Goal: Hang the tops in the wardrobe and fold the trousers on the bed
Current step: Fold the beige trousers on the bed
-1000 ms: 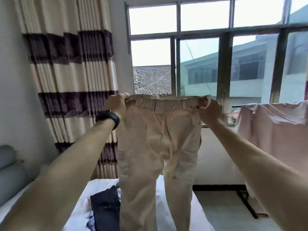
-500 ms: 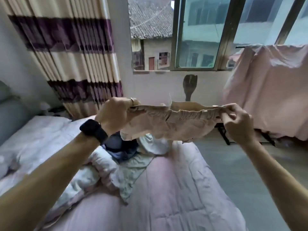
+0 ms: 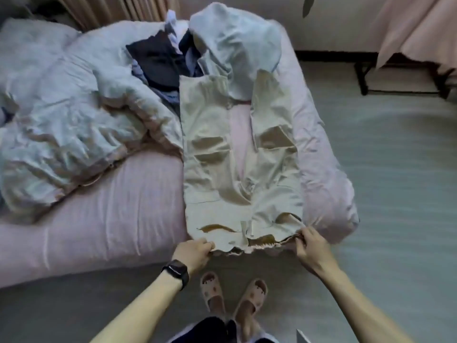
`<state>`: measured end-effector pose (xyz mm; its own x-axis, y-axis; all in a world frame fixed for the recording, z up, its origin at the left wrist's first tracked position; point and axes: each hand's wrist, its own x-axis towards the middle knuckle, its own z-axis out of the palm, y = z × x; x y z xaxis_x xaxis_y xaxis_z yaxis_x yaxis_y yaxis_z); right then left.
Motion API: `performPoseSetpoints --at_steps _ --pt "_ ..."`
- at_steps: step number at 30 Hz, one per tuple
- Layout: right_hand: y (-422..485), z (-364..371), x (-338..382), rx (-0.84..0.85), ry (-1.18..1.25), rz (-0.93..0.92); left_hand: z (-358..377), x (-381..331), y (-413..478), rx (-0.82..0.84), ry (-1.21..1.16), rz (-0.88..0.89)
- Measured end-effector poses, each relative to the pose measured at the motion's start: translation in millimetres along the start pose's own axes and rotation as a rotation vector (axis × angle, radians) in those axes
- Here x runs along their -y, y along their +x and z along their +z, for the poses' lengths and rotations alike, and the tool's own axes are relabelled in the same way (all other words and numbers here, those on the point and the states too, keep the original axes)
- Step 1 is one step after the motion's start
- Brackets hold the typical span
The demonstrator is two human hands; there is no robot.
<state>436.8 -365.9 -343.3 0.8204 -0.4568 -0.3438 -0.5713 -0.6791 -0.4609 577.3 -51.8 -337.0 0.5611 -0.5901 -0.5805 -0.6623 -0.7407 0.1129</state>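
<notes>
Two hands on the job?
— Both. Left hand [image 3: 195, 253], bottom centre of the frame, fingers curled, pinching the left end of the gathered waistband. Right hand [image 3: 310, 248], just to the right, thumb and fingers nipping the other end.

Hold on what, exactly?
— Beige cotton trousers with flapped pockets [image 3: 212, 174], spread flat along the right part of the pink-sheeted bed [image 3: 111, 219]. Waistband at the near edge, bottom centre; legs running up toward the top centre, slightly parted, with a strip of pink sheet between.

Smooth?
— Rumpled around the pockets and the crotch. Straighter on the left leg than on the right.

At the leg ends?
— Crumpled pale blue-white garment [image 3: 235, 45], top centre, touching both legs; hard to tell which lies over which. Dark navy garment [image 3: 160, 58] just left of it, beside the end of the left leg.

Left of the frame?
— Crumpled pale quilt [image 3: 61, 125], filling the upper and middle left, touching the left edge of the trousers.

On the wrist?
— Black smartwatch with a black strap [image 3: 176, 269], left wrist, bottom centre.

Lower down?
— Beige open-toed slippers [image 3: 214, 290] on both feet, on the grey floor [image 3: 395, 169], bottom centre.

Upper right?
— Pink cloth [image 3: 420, 28] draped over a black metal rack [image 3: 363, 78], well apart from the bed.
</notes>
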Motion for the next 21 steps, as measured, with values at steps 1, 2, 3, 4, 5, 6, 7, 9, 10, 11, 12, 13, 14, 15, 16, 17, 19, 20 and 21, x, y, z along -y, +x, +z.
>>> performPoseSetpoints --at_steps 1,2,3,4,5,6,7,9,10,11,12,13,14,15,16,17,19,20,21 --pt "-8 13 -9 0.048 -0.023 -0.008 19 -3 -1 0.051 0.014 -0.008" --pt "-14 25 -18 0.086 -0.049 -0.029 34 -6 -2 0.087 0.025 -0.012" --pt "-17 36 -27 0.124 -0.084 -0.049 47 -8 0 0.116 0.041 -0.005" --pt "-21 50 -39 0.169 -0.12 -0.058 62 -10 2 0.158 0.055 0.001" --pt "-26 59 -46 0.211 -0.16 -0.068 73 -12 2 0.185 0.068 0.003" --pt "-30 65 -52 0.255 -0.19 -0.072 81 -13 1 0.206 0.086 0.003" --pt "-35 76 -59 0.302 -0.211 -0.064 95 -16 1 0.24 0.097 0.007" --pt "-38 89 -66 0.369 -0.244 -0.059 108 -20 3 0.294 0.105 0.01" --pt "-37 96 -68 0.408 -0.269 -0.051 113 -22 5 0.324 0.105 0.003" --pt "-36 102 -69 0.456 -0.291 -0.042 117 -25 6 0.35 0.094 -0.007" --pt "-35 103 -66 0.521 -0.325 -0.031 118 -27 8 0.374 0.1 -0.02" --pt "-33 107 -64 0.589 -0.36 -0.017 118 -28 10 0.395 0.111 -0.031" --pt "-30 107 -61 0.638 -0.388 -0.002 115 -29 14 0.404 0.123 -0.034" --pt "-27 108 -59 0.655 -0.395 0.014 111 -30 18 0.402 0.124 -0.025" --pt "-23 105 -55 0.644 -0.392 0.029 104 -32 24 0.38 0.117 -0.017" --pt "-20 103 -53 0.622 -0.378 0.04 99 -35 29 0.359 0.102 -0.011" --pt "-11 94 -47 0.552 -0.334 0.057 80 -40 43 0.29 0.047 0.0" --pt "-6 89 -44 0.521 -0.309 0.063 69 -44 51 0.253 0.01 0.001" --pt "1 81 -40 0.489 -0.282 0.067 58 -47 60 0.224 -0.032 0.003"
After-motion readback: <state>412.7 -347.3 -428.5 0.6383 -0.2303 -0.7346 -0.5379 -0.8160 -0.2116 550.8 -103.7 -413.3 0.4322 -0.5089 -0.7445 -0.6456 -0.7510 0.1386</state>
